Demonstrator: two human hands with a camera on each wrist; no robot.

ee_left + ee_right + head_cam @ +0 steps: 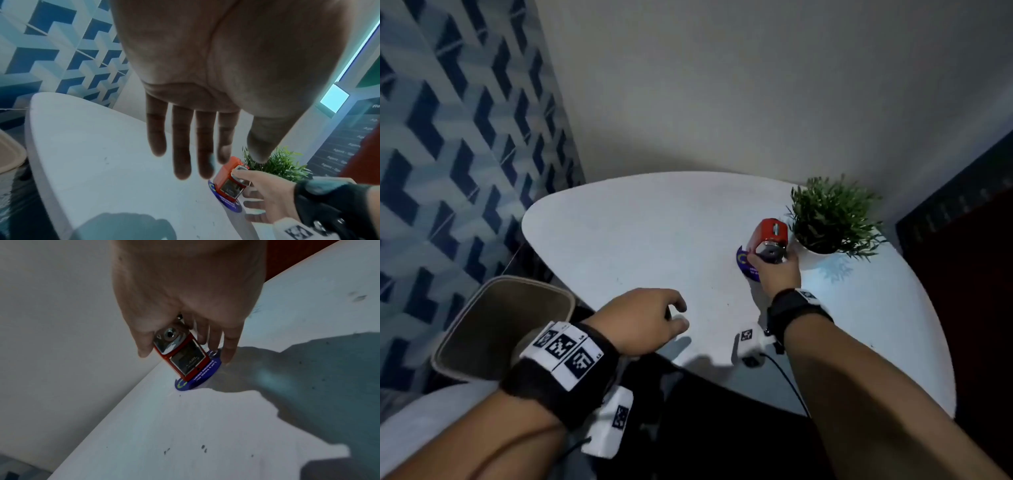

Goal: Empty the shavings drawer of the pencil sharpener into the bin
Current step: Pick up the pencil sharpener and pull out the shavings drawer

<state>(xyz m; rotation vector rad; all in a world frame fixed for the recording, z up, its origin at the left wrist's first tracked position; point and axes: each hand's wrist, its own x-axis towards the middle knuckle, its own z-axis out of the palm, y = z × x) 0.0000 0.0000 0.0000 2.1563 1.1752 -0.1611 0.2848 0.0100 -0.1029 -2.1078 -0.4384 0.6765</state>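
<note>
A red pencil sharpener point(772, 233) with a chrome front stands on a blue round disc point(743, 262) at the right of the white table point(637, 233). My right hand point(774, 274) grips it, thumb on its left side and fingers down its right side. In the right wrist view the sharpener point(183, 353) shows its dark shavings drawer point(187, 361) closed in the body. My left hand point(643, 318) hovers empty over the table's near edge, its fingers point(180, 146) relaxed and apart from the sharpener point(225, 175). A beige bin point(510, 325) stands open by the table's left side.
A small green plant in a white pot point(832, 219) stands just right of the sharpener, almost touching my right hand's fingers. A pale wall runs behind the table. A dark panel point(962, 257) lies to the right. Blue patterned floor tiles show on the left.
</note>
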